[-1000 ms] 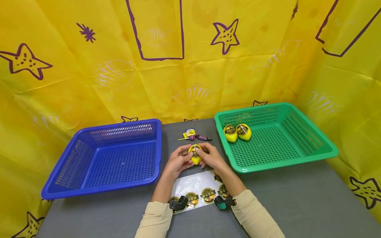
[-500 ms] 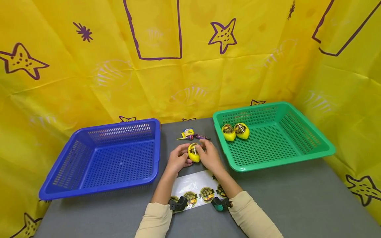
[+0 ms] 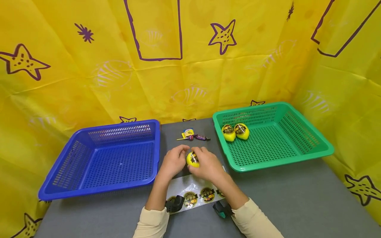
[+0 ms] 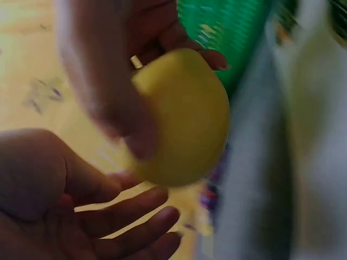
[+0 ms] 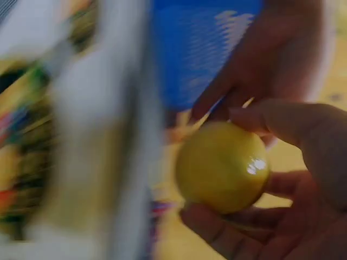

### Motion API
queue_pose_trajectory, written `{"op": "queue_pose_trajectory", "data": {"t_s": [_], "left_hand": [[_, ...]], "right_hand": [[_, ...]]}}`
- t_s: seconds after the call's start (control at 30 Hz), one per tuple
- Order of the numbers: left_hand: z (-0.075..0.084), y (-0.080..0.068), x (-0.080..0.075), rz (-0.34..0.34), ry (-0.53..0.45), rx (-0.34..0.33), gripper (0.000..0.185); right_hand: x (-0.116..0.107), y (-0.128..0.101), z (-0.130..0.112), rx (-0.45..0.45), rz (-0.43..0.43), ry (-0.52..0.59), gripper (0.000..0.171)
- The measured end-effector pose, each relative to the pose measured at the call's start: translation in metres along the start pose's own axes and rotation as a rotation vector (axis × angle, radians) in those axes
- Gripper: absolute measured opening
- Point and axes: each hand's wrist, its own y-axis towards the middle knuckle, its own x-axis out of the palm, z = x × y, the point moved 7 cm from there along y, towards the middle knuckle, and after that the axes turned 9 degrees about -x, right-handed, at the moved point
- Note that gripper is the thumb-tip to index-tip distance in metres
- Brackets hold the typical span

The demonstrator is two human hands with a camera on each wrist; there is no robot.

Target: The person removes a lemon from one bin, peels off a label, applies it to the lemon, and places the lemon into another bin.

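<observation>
A yellow lemon (image 3: 192,159) with a black-and-gold round sticker is in my right hand (image 3: 206,165), above the table between the two baskets. Thumb and fingers of that hand grip it from the right in the right wrist view, where the lemon (image 5: 222,167) shows a plain side. My left hand (image 3: 174,161) is close on the lemon's left, its fingers loosely bent and parted in the left wrist view, thumb tip right at the lemon's (image 4: 184,119) lower edge. Below the hands lies a clear-white sheet (image 3: 186,183) of the same round stickers, partly covered by the right forearm.
At the left stands a blue basket (image 3: 158,148). A green basket (image 3: 324,150) on the right holds two stickered lemons (image 3: 235,132). Behind the hands lie a lollipop (image 3: 190,138), a purple-wrapped candy (image 3: 201,137) and a yellow packet (image 3: 188,133). A yellow cloth hangs behind.
Both hands held the lemon at first. My left hand has let go and drawn slightly left; the right hand now holds the lemon, turned and a little nearer to me.
</observation>
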Motion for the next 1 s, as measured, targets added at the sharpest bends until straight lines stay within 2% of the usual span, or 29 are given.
{"op": "queue_pose_trajectory", "data": {"t_s": [0.13,0.23,0.3,0.37,0.47,0.53,0.6,0.67,0.77,1.0], "left_hand": [[0.028,-0.016,-0.029,0.198,0.045,0.14,0.03],[0.035,-0.023,-0.051,0.352,0.031,0.202,0.028],[0.031,-0.024,-0.062,0.434,0.028,0.194,0.027],[0.023,-0.023,-0.07,0.483,0.041,0.137,0.025],[0.007,-0.021,-0.072,0.456,0.098,-0.01,0.025],[-0.001,-0.021,-0.068,0.391,0.152,-0.085,0.03],[-0.007,-0.02,-0.062,0.319,0.185,-0.127,0.034],[-0.009,-0.019,-0.058,0.279,0.192,-0.132,0.036],[-0.011,-0.018,-0.057,0.265,0.165,-0.132,0.036],[-0.012,-0.012,-0.062,0.249,0.129,-0.109,0.036]], "right_hand": [[-0.042,-0.016,-0.03,-0.111,0.016,0.046,0.061],[-0.08,-0.027,-0.026,-0.111,0.097,0.067,0.064],[-0.103,-0.032,-0.009,-0.066,0.155,0.053,0.064],[-0.12,-0.036,0.015,0.01,0.193,0.031,0.062],[-0.132,-0.037,0.053,0.128,0.182,-0.03,0.057],[-0.132,-0.037,0.075,0.195,0.135,-0.077,0.053],[-0.127,-0.037,0.091,0.241,0.063,-0.126,0.054],[-0.118,-0.036,0.101,0.266,-0.01,-0.158,0.054],[-0.102,-0.032,0.109,0.274,-0.101,-0.185,0.056],[-0.078,-0.024,0.117,0.296,-0.201,-0.191,0.062]]}}
